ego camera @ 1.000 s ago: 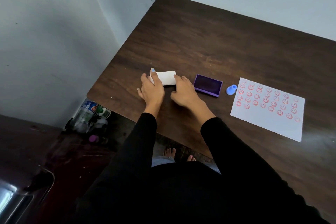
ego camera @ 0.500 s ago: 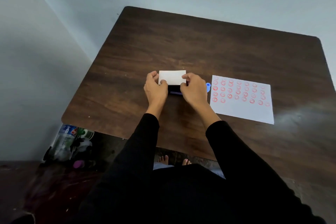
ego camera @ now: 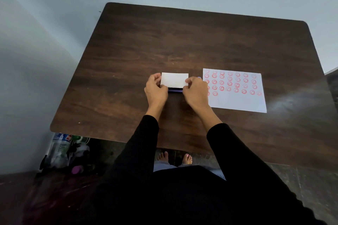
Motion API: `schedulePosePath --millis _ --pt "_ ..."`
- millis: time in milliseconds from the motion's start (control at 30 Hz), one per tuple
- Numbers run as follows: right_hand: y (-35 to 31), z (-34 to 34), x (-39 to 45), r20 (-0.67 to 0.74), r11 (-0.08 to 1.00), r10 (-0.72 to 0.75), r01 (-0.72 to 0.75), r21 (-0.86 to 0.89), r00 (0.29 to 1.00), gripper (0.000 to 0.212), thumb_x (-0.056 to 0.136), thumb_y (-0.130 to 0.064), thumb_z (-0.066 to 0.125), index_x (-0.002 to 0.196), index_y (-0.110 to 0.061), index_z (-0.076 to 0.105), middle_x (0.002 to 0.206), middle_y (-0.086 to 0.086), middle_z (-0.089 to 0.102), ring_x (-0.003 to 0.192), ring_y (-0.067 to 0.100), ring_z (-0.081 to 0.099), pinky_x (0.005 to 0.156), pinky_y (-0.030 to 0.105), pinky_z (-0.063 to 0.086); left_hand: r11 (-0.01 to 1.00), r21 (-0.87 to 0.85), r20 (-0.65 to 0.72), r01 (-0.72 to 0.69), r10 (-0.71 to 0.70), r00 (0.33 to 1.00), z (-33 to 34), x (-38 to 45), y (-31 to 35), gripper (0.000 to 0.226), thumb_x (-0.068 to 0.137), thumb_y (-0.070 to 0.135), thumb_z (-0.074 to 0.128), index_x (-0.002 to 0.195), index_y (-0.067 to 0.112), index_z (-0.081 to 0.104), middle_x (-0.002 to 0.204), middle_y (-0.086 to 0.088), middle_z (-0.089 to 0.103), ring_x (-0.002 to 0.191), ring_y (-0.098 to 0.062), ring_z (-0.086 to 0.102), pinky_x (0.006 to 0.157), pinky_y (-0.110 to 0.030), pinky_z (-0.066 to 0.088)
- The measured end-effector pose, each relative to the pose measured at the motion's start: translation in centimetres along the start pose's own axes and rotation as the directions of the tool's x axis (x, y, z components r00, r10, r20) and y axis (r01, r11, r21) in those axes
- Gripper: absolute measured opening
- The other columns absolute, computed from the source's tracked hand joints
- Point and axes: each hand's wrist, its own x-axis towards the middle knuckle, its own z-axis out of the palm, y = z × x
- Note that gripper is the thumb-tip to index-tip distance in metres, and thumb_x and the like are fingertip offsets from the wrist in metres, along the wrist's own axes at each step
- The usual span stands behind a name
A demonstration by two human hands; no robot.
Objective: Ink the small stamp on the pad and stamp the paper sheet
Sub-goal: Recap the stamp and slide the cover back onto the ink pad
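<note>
Both hands hold a white rectangular lid (ego camera: pixel 174 79) over the purple ink pad (ego camera: pixel 175 90), of which only the near edge shows. My left hand (ego camera: pixel 156 91) pinches the lid's left edge. My right hand (ego camera: pixel 196 92) pinches its right edge. The small blue stamp (ego camera: pixel 199 78) is mostly hidden behind my right hand, only a sliver showing. The white paper sheet (ego camera: pixel 237 100) lies to the right on the table, its upper part covered with rows of red smiley prints.
The dark wooden table (ego camera: pixel 182 42) stands in a corner, with walls at the back and left. On the floor under its left front corner lies a plastic bag with a bottle (ego camera: pixel 63 150). My bare feet (ego camera: pixel 173 158) show below the table edge.
Both hands carried the white lid from the left over the ink pad; it now covers nearly all of the pad. The camera view shifted right.
</note>
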Motion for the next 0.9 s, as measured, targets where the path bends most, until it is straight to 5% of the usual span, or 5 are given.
schedulePosePath --millis 900 --pt "0.63 0.06 0.66 0.082 1.000 0.012 -0.010 -0.026 0.997 0.036 0.086 -0.007 0.058 0.121 -0.003 0.057 0.123 0.015 0.062 0.109 0.025 0.058 0.078 0.021 0.038 0.998 0.052 -0.028 0.030 -0.029 0.999 0.49 -0.14 0.06 0.043 0.084 -0.006 0.053 0.126 0.008 0.054 0.125 -0.009 0.064 0.116 -0.016 0.059 0.097 -0.020 0.043"
